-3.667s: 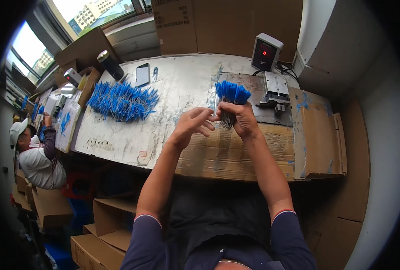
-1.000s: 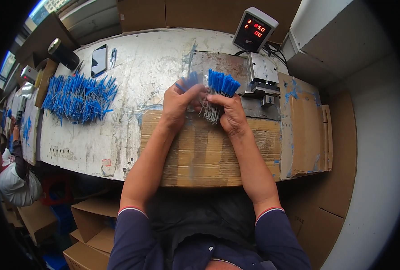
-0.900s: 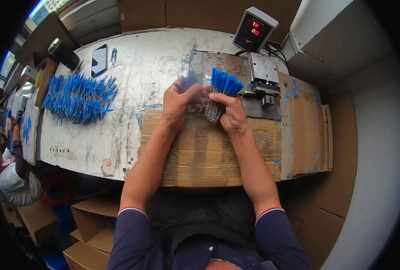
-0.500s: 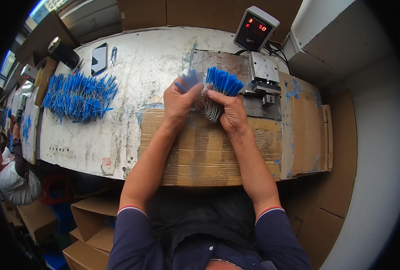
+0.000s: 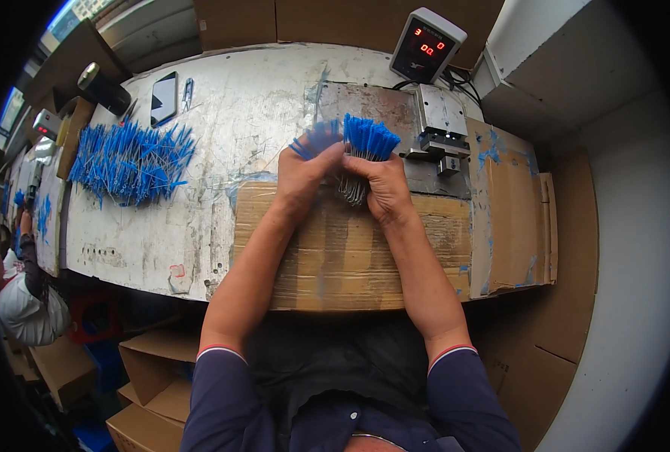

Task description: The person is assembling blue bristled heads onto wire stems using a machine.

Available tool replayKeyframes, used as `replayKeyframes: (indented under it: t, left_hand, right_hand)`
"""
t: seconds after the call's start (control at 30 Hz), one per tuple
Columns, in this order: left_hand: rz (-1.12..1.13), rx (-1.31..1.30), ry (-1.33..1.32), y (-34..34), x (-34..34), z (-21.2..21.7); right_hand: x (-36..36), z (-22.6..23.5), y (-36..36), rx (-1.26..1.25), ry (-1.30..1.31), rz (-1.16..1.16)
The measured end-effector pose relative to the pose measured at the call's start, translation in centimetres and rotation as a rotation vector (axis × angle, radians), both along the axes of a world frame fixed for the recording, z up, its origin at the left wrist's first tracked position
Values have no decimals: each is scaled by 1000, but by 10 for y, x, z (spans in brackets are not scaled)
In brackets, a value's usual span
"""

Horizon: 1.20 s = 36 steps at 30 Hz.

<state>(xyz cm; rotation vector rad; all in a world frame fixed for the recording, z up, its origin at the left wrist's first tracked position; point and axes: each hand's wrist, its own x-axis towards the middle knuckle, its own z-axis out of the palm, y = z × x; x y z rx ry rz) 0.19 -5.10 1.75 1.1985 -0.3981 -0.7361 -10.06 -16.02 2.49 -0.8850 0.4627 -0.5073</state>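
Note:
Over the cardboard mat, both my hands are held close together at the middle of the bench. My right hand (image 5: pixel 385 181) is closed round a thick bundle of blue-tipped wires (image 5: pixel 370 139). Their blue ends point away from me, and the thin metal ends hang below the fingers. My left hand (image 5: pixel 302 175) is closed on a smaller bunch of blue-tipped wires (image 5: pixel 321 137), fanned out and smeared by motion. The left thumb touches or nearly touches the right-hand bundle. Farther left lies a large heap of similar blue-tipped wires (image 5: pixel 129 166).
A small metal fixture (image 5: pixel 442 124) and a display box with red digits (image 5: pixel 429 47) stand at the back right. A phone (image 5: pixel 164 99), a small cutter-like tool (image 5: pixel 188 94) and a dark cylinder (image 5: pixel 104 89) lie at the back left. Cardboard (image 5: pixel 512 226) covers the bench's right end. Another person works far left.
The fanned bunch in my left hand has spread wider and moved slightly right. My right hand with its bundle has shifted slightly left. The display's red digits have changed.

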Motion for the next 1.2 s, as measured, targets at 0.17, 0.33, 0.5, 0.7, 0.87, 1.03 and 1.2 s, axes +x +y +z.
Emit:
replayKeyframes:
  t: [0.17,0.33,0.5,0.7,0.87,1.03,1.2]
  left_hand:
    - [-11,-42,57,1,2,-2]
    - [-36,-79,-12,-2,-3,0]
    - [-37,-111,54,0,0,-2]
    - [-6,-143,124,0,3,2]
    - [-9,-145,154,0,2,3]
    - [16,-161,136,-2,2,-1]
    - [-8,-150,103,-2,0,0]
  right_hand:
    - [-2,4,-1,74,-44,11]
    - [-2,-3,-5,-17,13,82]
    - [-1,1,0,-35,-2,55]
    - [-3,3,-3,52,-38,39]
    - [-4,5,-2,69,-31,52]
    - [-3,4,-2,-14,-30,27]
    - [-3,4,-2,-26,-35,40]
